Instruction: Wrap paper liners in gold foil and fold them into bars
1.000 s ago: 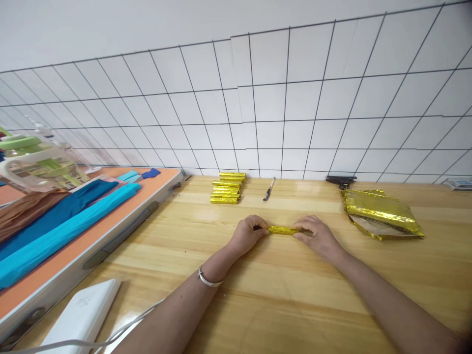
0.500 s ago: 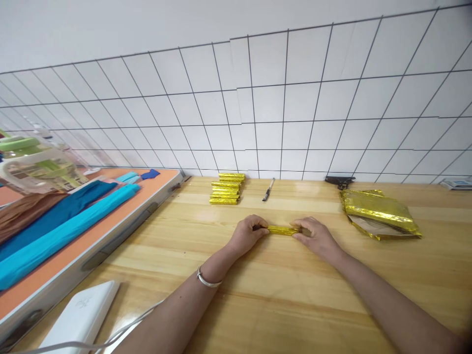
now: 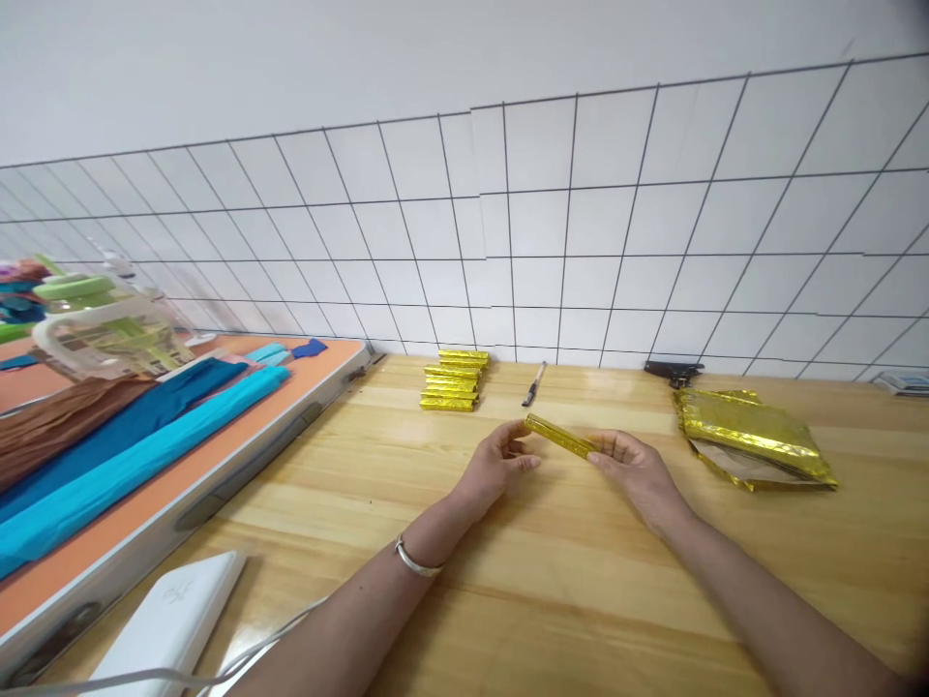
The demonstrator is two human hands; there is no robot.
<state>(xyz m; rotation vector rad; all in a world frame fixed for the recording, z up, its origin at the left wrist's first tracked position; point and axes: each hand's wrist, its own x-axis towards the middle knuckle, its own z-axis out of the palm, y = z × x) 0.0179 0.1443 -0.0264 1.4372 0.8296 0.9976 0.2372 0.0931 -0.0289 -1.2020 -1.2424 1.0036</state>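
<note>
A narrow folded strip of gold foil paper (image 3: 557, 436) slants above the wooden table, its left end raised. My right hand (image 3: 635, 474) pinches its right end between thumb and fingers. Close to the raised left end is my left hand (image 3: 497, 465), thumb and fingers apart; whether a fingertip touches the strip I cannot tell. Several similar folded gold strips (image 3: 454, 382) lie in a row beyond my left hand. A stack of flat gold foil sheets (image 3: 751, 431), with pale paper showing at its lower edge, lies to the right of my right hand.
A pen (image 3: 533, 385) and a black clip-like object (image 3: 674, 372) lie near the gridded wall (image 3: 537, 223). On the left, an orange-topped board (image 3: 319, 373) bears coloured cloths (image 3: 166, 436) and a clear green-lidded container (image 3: 108, 324). A white power bank (image 3: 170, 620) and cable are at the front left.
The gold strip has gone from level to slanted, left end up. My left thumb has come off the strip, while my right hand keeps its pinch. The view has shifted slightly.
</note>
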